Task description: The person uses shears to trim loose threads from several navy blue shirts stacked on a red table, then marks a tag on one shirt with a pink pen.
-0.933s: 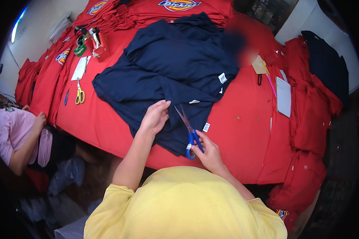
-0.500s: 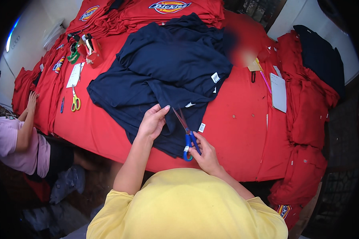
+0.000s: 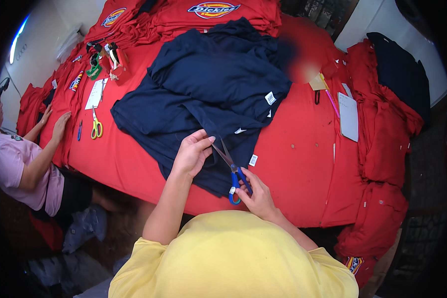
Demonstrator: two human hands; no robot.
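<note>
Dark navy garments lie spread and rumpled across the red-covered table, white tags showing along their right side. Above their near edge my left hand has thumb and fingertips pinched together; whatever is between them is too fine to make out. My right hand grips blue-handled scissors with fingers around the loops. Their blades point up and left, parted, and one blade reaches to the fingertips of my left hand.
Yellow-handled scissors and a red tape holder lie left. Red garments are piled right, beside a white notepad. A co-worker in a pink shirt sits at left, hands on red cloth.
The scissor blades have swung left and now meet my left fingertips. The co-worker's hands have spread apart on the red cloth. The view has shifted slightly.
</note>
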